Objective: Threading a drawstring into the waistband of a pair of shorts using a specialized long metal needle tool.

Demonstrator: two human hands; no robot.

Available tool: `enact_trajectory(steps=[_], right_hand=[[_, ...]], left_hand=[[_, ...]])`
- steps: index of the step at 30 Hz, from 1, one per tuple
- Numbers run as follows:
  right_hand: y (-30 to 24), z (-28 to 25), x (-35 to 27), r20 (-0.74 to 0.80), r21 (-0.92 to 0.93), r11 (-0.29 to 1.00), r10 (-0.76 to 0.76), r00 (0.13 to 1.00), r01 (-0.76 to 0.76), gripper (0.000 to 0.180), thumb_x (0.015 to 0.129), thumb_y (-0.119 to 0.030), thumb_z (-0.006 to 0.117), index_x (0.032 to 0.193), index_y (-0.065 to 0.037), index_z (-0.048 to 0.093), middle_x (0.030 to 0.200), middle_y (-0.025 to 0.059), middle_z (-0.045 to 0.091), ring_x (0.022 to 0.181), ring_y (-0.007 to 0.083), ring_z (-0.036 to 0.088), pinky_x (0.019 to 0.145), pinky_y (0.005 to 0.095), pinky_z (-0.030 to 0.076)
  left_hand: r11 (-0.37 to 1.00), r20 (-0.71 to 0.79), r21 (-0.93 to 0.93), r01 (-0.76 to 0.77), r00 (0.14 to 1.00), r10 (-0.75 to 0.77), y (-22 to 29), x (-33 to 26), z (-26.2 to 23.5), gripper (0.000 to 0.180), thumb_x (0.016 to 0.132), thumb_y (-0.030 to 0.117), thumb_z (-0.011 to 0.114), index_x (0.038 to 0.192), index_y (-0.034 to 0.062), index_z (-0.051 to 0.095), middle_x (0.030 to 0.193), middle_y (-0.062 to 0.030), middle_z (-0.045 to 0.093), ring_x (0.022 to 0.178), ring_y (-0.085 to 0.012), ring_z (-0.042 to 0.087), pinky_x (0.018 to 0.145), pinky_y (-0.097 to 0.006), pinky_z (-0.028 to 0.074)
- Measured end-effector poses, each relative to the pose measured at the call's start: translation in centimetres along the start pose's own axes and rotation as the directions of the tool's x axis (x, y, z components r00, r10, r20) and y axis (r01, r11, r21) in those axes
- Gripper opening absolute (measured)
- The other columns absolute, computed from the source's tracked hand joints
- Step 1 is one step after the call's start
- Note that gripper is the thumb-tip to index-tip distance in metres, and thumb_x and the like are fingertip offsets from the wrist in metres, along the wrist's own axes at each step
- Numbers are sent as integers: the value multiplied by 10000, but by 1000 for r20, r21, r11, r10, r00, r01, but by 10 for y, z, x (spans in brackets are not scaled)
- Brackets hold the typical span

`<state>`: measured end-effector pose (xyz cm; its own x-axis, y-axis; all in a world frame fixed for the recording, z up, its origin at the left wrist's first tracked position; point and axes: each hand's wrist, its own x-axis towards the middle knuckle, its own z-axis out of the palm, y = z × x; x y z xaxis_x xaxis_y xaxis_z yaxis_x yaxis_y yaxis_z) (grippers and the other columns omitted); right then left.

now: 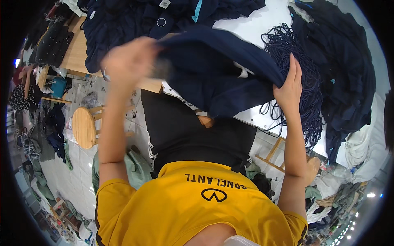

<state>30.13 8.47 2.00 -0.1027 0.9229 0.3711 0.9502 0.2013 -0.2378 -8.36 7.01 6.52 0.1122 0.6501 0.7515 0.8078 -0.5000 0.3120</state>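
Observation:
A dark navy garment [221, 82] is spread between my hands above the table edge, its folds lifted and loosely open. My right hand [289, 86] grips its right end, with the fingers stretched upward and the thumb against the cloth. At the garment's left end, my left hand [131, 59] is raised and smeared by motion. The cloth reaches that hand, but its fingers cannot be made out. A small white patch [242, 71] shows among the folds. Just beyond my right hand lies a tangled heap of navy cord [303, 82].
Navy garments [123, 28] are piled at the far left of the table, and more dark cloth [349, 69] lies at the right. White tabletop [246, 24] shows between them. A round wooden stool [84, 128] stands at the left, with another stool [312, 170] at the lower right.

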Motion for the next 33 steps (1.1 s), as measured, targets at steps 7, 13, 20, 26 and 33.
enact_trajectory(steps=[7, 13, 20, 26, 33], right_hand=[[-55, -5, -39, 89, 593, 796, -219, 972, 124, 1110, 653, -310, 839, 1464, -2, 146, 1471, 251, 240, 1351, 382, 295, 1115, 435, 254], [-89, -65, 17, -2, 641, 749, -218, 976, 168, 831, 684, -109, 821, 1392, -14, 395, 1054, 132, 671, 771, 131, 630, 695, 246, 501], [-36, -68, -2, 498, 517, 830, -92, 862, -210, 235, 704, -125, 802, 745, 9, 613, 617, 23, 570, 571, 68, 478, 547, 226, 404], [-21, -56, -14, 371, 726, 680, -258, 892, -105, 354, 705, 36, 637, 598, -44, 309, 914, 66, 559, 754, 102, 456, 634, 245, 364], [-32, -69, -19, 473, 710, 681, -275, 837, -178, 326, 697, 91, 549, 615, -23, 255, 775, 86, 635, 594, 58, 395, 506, 248, 325]], left_hand=[[848, 116, 241, -472, 881, 458, -14, 58, -33, 235, 640, 138, 740, 865, 108, 678, 666, -11, 589, 603, -196, 573, 564, -315, 435], [780, 119, -231, -581, 779, 615, 75, 54, 57, 225, 681, 299, 745, 780, 136, 625, 629, 15, 526, 585, -165, 553, 534, -294, 412], [865, 813, -435, 251, 522, 257, 42, -1, 88, 493, 752, 481, 717, 944, 29, 678, 786, -164, 666, 718, -328, 639, 643, -359, 478], [694, 916, -397, 601, 311, 255, 43, -3, 74, 368, 794, 353, 743, 787, 2, 632, 556, -47, 428, 514, -118, 376, 511, -285, 331], [627, 898, -438, 644, 337, 282, 34, 5, 50, 310, 818, 295, 726, 763, 3, 641, 566, -13, 442, 535, -69, 369, 504, -245, 327]])
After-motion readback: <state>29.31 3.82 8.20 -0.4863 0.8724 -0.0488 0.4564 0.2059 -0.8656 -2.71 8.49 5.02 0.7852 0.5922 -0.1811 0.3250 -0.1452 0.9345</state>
